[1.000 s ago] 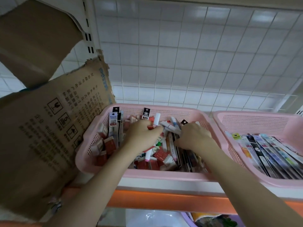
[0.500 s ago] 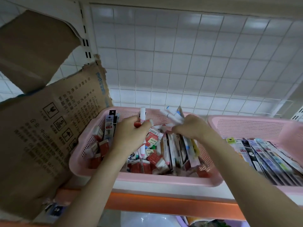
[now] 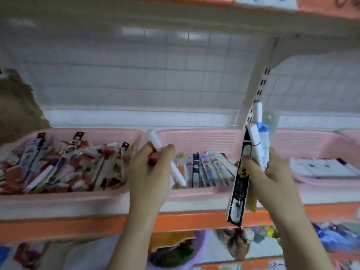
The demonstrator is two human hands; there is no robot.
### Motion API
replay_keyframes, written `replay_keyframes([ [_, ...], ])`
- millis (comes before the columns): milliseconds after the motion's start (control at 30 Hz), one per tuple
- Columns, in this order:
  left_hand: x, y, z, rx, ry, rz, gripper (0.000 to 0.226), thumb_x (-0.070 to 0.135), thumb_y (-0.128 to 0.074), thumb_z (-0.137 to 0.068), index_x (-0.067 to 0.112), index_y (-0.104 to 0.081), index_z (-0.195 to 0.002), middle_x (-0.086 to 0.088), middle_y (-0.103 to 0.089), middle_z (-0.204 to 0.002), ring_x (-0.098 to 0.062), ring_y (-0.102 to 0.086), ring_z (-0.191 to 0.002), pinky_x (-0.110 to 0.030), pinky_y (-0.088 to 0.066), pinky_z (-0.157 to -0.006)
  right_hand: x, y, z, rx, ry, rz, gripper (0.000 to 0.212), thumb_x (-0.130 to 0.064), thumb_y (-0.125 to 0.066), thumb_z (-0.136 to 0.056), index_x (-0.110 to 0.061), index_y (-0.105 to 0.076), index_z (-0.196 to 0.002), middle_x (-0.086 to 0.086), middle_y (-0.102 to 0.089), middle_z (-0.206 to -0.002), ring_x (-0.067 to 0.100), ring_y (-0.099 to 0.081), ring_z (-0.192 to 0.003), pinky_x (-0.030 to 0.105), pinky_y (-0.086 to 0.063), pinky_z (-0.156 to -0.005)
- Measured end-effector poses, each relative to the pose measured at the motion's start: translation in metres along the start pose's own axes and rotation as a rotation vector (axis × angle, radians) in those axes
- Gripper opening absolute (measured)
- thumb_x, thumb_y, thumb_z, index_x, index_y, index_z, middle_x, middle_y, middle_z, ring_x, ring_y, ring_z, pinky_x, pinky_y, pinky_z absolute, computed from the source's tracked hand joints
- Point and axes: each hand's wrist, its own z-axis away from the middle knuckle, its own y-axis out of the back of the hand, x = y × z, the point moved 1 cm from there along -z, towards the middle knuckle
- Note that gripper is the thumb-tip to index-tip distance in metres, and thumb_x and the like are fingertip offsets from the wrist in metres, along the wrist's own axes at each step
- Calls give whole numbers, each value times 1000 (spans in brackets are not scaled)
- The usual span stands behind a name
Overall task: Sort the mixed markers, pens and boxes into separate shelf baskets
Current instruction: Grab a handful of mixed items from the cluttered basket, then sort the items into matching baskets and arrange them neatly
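left hand (image 3: 150, 168): white marker (image 3: 165, 158) lifted out | right hand (image 3: 270, 176): packs (image 3: 238, 184) raised

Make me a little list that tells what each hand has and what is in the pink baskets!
left hand: holds a white marker with a red band
right hand: holds a bunch of white markers and a long black packet
left basket: heaped with mixed markers, pens and small red boxes
middle basket: flat packets lying side by side
right basket: white flat things, too blurred to name
shelf edge: orange, below the baskets
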Motion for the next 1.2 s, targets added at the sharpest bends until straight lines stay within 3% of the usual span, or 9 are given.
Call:
replay_keyframes([
  [167,12,-90,68,1,41,-48,39,27,-66,-79,3,-45,-59,-7,-38,-49,-11,-38,-46,-35,-36,-53,61,101,21,-66,70,-4,34,-15,-50,-85,-44,-43,-69,-19,-49,-53,3,-40,-46,14,-32,-45],
  [367,23,-170,117,-46,36,-55,35,34,-58,-70,4,-44,-58,-17,-38,-52,-17,-39,-49,-44,-38,-49,130,165,21,-83,-49,-19,13,-17,-52,-82,-24,-43,-76,0,-49,-57,13,-41,-49,24,-35,-48],
  [467,17,-212,127,-40,123,70,39,33,-59,-69,-3,-44,-64,-27,-36,-56,-18,-38,-47,-33,-32,-43,160,191,9,-88,-94,27,14,-23,-58,-77,-19,-45,-73,5,-51,-58,21,-48,-53,31,-39,-50],
  [667,17,-324,138,-59,134,165,31,38,-60,-68,14,-48,-52,-3,-42,-49,-15,-41,-50,-25,-34,-47,205,263,-53,-117,-90,120,16,-22,-68,-77,-15,-55,-71,8,-58,-51,15,-53,-41,22,-36,-39],
  [733,20,-358,141,-83,122,196,38,42,-59,-64,8,-45,-57,-9,-39,-53,-16,-42,-52,-26,-35,-49,217,288,-78,-85,-98,104,17,-21,-68,-78,-17,-55,-68,6,-59,-50,8,-52,-36,16,-35,-35],
  [833,23,-402,146,-82,122,195,41,41,-59,-64,3,-42,-63,-18,-35,-59,-17,-40,-54,-31,-33,-50,235,321,-102,-74,-121,73,18,-24,-63,-82,-19,-54,-67,-5,-63,-54,8,-61,-41,25,-40,-43],
  [967,20,-445,146,-44,176,235,27,26,-61,-70,10,-45,-54,-8,-33,-57,-14,-38,-48,-20,-34,-40,262,364,-126,-44,-142,91,20,-29,-60,-81,-16,-56,-67,-2,-65,-58,8,-59,-44,28,-41,-48],
  [1067,11,-479,143,3,219,214,37,20,-64,-79,19,-43,-49,-5,-33,-51,-10,-35,-39,-16,-32,-36,292,401,-150,9,-134,130,28,-32,-61,-80,-11,-54,-63,1,-62,-55,15,-53,-47,30,-39,-48],
  [1200,5,-539,158,73,192,179,34,17,-58,-87,12,-45,-56,-5,-37,-50,-13,-39,-40,-17,-32,-37,338,454,-190,43,-93,147,31,-32,-62,-80,-15,-50,-56,-3,-55,-46,20,-51,-49,30,-36,-49],
])
